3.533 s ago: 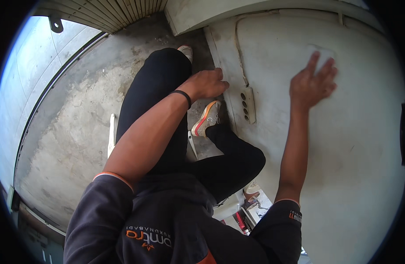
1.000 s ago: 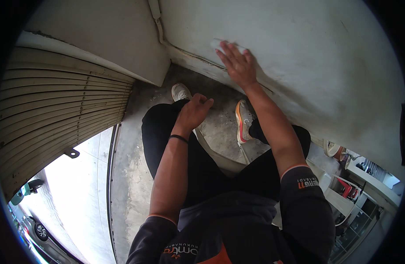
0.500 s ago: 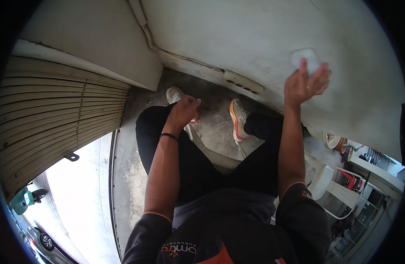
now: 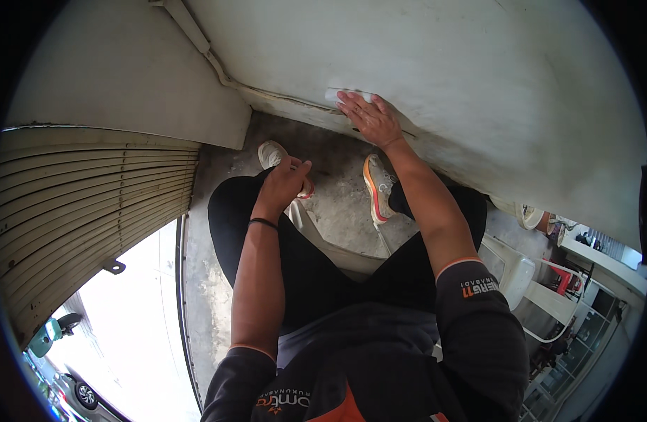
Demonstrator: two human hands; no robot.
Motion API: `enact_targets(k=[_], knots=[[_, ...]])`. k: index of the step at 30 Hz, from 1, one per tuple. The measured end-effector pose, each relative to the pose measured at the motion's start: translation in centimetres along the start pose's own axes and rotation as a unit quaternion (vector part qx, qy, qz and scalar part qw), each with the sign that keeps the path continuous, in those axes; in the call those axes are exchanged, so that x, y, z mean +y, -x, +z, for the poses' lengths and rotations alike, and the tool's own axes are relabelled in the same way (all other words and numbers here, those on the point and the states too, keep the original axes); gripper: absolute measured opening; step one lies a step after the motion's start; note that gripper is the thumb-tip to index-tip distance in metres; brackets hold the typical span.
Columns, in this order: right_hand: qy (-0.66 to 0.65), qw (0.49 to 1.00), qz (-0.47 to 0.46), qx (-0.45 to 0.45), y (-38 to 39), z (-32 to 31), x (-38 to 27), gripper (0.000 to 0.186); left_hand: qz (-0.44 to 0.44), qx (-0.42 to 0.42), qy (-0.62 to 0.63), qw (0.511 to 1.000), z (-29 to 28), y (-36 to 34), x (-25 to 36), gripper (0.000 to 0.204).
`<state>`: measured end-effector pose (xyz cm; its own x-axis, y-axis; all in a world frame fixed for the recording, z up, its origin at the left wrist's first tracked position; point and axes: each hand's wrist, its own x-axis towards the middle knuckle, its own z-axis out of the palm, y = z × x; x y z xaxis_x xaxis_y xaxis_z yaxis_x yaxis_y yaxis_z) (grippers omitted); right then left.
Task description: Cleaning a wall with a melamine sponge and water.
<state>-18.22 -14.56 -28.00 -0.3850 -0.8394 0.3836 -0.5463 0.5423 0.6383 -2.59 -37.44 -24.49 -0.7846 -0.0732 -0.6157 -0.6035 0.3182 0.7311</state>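
My right hand (image 4: 371, 119) lies with its fingers stretched over a white pad (image 4: 332, 94), pressing it to the pale wall (image 4: 464, 77) just above a cable along the wall's lower edge. Most of the pad is hidden under the fingers; whether it is cloth or sponge I cannot tell. My left hand (image 4: 283, 184), with a dark band at its wrist, rests at my left knee. Its fingers are loosely curled, and no object shows in them.
A cable conduit (image 4: 186, 27) runs down the wall near the corner. On the left are a slatted shutter (image 4: 91, 190) and a bright opening with a car (image 4: 84, 394) outside. A white plastic chair (image 4: 510, 271) stands at the right. My shoes (image 4: 378, 188) are on the concrete floor (image 4: 330, 204).
My right hand has swept the pad left and down across the wall, from high at the right to near the cable. My left hand stays at the knee.
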Motion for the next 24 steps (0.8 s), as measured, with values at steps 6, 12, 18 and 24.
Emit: enact_targets(k=[6,12,18,24], knots=[[-0.009,0.971,0.239,0.002,6.6,-3.8,3.6,0.045,-0.016,-0.002,0.034,0.999,-0.6,0.3,0.7,0.041],[-0.158,0.698,0.619,0.324,8.0,-7.8,11.3,0.054,0.002,-0.037,0.012,0.999,0.4,0.5,1.3,0.040],[-0.153,0.726,0.605,0.288,1.6,-6.2,4.9,0.055,0.005,-0.048,-0.049,0.998,2.4,-0.6,0.1,0.045],[-0.242,0.717,0.627,0.183,-3.9,-1.5,-7.7,0.051,0.007,-0.041,-0.066,0.997,3.4,-1.4,-0.4,0.044]])
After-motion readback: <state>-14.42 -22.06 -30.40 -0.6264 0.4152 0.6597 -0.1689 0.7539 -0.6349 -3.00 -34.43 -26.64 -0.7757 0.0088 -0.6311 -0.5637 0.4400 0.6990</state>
